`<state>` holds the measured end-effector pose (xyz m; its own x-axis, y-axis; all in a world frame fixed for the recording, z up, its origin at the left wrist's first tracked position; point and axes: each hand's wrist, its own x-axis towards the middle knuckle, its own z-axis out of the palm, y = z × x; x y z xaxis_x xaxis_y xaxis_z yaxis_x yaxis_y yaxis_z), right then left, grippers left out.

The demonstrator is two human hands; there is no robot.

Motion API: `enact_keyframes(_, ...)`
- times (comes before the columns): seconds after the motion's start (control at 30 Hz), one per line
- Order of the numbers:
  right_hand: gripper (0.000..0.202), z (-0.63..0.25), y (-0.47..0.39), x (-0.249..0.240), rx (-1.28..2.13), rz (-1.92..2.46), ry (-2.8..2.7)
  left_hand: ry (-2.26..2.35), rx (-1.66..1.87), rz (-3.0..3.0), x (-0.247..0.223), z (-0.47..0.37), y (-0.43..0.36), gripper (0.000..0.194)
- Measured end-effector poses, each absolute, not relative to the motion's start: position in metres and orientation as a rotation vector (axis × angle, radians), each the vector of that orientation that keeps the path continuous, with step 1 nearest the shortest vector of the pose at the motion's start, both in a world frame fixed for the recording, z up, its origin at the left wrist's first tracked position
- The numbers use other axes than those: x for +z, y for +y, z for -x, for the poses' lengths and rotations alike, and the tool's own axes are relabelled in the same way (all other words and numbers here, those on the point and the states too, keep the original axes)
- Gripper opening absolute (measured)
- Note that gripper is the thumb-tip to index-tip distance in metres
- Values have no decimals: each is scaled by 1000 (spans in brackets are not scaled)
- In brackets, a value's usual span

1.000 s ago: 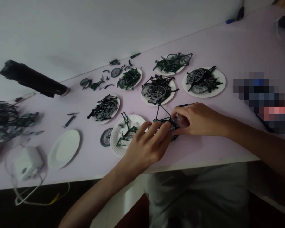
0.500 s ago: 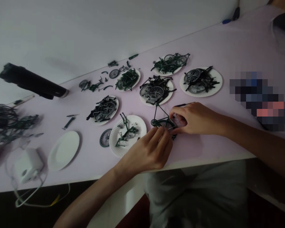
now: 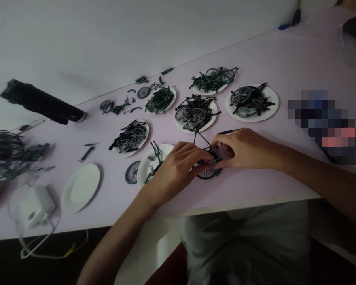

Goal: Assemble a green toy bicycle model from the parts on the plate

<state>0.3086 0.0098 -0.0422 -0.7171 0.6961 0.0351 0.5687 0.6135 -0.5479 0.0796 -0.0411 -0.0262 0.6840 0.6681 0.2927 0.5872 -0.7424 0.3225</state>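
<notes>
Between my hands a dark model bicycle frame (image 3: 207, 139) with a spoked wheel (image 3: 207, 173) lies low over the table's front part. My left hand (image 3: 185, 160) comes over the wheel from the left, its fingers pinched on the frame beside the wheel. My right hand (image 3: 239, 148) grips the frame's right side between thumb and curled fingers. Exactly which small part each fingertip presses is hidden. Under my left wrist, a white paper plate (image 3: 142, 168) bears green frame parts, partly covered by the hand. A loose wheel (image 3: 132, 172) touches this plate's left edge.
Several paper plates with dark bicycle parts, such as one plate (image 3: 271, 109), stand farther back. At left are a bare plate (image 3: 81, 188), a white plug box (image 3: 37, 206) with cables, and a heap of parts (image 3: 14, 154). A black cylinder (image 3: 44, 103) leans near the wall.
My left hand has moved up from the wheel's lower side to over its upper left, uncovering the wheel's lower rim. My right hand stays almost still on the frame.
</notes>
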Motion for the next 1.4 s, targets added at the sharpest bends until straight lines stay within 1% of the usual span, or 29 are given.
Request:
enact_keyframes(0.23, 32, -307, 8, -36, 785, 1081, -2605, 956, 602, -2600, -27, -77, -40, 12)
enact_keyframes(0.63, 31, -310, 10, -40, 793, 1032, -2596, 902, 687, -2548, -37, -71, -36, 11)
enact_keyframes(0.77, 35, -312, 11, -43, 950, 1052, -2396, 1001, 744, -2519, -34, -71, -38, 6)
enact_keyframes(0.9, 37, -312, 12, -46, 1252, 1036, -2136, 1163, 809, -2380, -23, -75, -35, 3)
enact_keyframes(1.03, 45, -312, 17, -47, 1502, 1084, -1815, 1088, 857, -2283, -17, -80, -20, 5)
enact_keyframes(1.13, 45, -312, 21, -47, 1665, 1111, -1658, 1054, 1024, -2111, -17, -80, -10, 5)
enact_keyframes(1.23, 45, -313, 23, -45, 1712, 1148, -1603, 1007, 1136, -2011, -17, -74, -10, 8)
enact_keyframes(1.4, 42, -315, 23, -46, 1663, 1135, -1643, 899, 1210, -1810, -13, -63, -20, 13)
